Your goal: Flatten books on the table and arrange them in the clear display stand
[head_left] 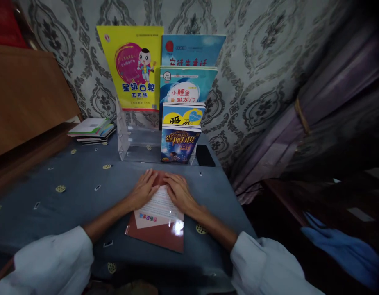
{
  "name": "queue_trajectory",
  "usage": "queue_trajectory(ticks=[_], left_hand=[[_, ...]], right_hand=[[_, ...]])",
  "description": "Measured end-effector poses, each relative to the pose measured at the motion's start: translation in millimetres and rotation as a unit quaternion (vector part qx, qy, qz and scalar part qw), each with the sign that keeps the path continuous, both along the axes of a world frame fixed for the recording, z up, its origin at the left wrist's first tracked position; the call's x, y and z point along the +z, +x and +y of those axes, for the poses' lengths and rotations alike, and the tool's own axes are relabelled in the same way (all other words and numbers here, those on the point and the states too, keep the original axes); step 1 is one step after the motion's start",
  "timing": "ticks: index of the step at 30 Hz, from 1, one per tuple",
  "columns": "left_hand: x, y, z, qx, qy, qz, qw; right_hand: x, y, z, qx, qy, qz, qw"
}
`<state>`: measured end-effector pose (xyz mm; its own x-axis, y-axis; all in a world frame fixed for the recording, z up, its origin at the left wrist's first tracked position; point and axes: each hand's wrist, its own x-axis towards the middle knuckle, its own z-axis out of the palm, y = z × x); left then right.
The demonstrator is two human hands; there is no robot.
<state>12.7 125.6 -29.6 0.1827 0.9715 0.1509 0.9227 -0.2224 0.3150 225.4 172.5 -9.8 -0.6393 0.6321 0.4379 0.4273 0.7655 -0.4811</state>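
A thin book with a glossy reddish-brown cover (158, 238) lies flat on the dark blue cloth, a white printed panel facing up and light glaring off its right side. My left hand (143, 190) rests flat on the upper left of the cover, fingers stretched out. On the upper right lies my right hand (180, 192), its fingers also extended. Just beyond the hands stands a clear tiered book rack (123, 141). It bears a yellow book (137, 69) at the left and a column of books at the right, with a dark blue book (180, 145) in front.
A stack of books (91, 129) sits at the back left beside a wooden board (29, 94). A flat black object (205, 155) lies right of the rack. Patterned wallpaper backs the table (75, 205); a tied curtain (275, 135) hangs at the right, above a blue cloth (343, 250).
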Motion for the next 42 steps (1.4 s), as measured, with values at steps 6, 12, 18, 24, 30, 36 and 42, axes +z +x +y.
queue_trajectory(ticks=[6,12,18,24,30,36,42], left_hand=[[15.3,-67.0,0.6,0.177,-0.047,0.113,0.976],[17.2,-106.5,-14.9,0.235,-0.001,0.167,0.958],[20.8,-62.6,-15.6,0.021,0.062,0.071,0.995],[16.9,-36.1,2.4,-0.049,0.043,0.035,0.997],[14.2,-35.3,4.4,-0.031,0.054,0.058,0.996],[17.0,-33.7,0.8,-0.033,0.041,0.07,0.996],[17.0,-33.3,0.1,-0.029,0.035,0.059,0.997]], right_hand=[[-0.3,-19.1,-5.1,0.036,-0.008,-0.061,0.997],[-3.2,-36.9,-7.1,0.051,-0.018,-0.088,0.995],[0.8,-42.5,-3.9,0.078,-0.008,-0.105,0.991],[-0.4,-49.2,3.0,0.087,-0.004,-0.101,0.991],[-7.2,-31.5,10.8,0.052,-0.017,-0.086,0.995],[-12.1,13.5,12.9,-0.018,-0.034,-0.079,0.996],[-13.1,20.4,9.7,-0.032,-0.042,-0.097,0.994]])
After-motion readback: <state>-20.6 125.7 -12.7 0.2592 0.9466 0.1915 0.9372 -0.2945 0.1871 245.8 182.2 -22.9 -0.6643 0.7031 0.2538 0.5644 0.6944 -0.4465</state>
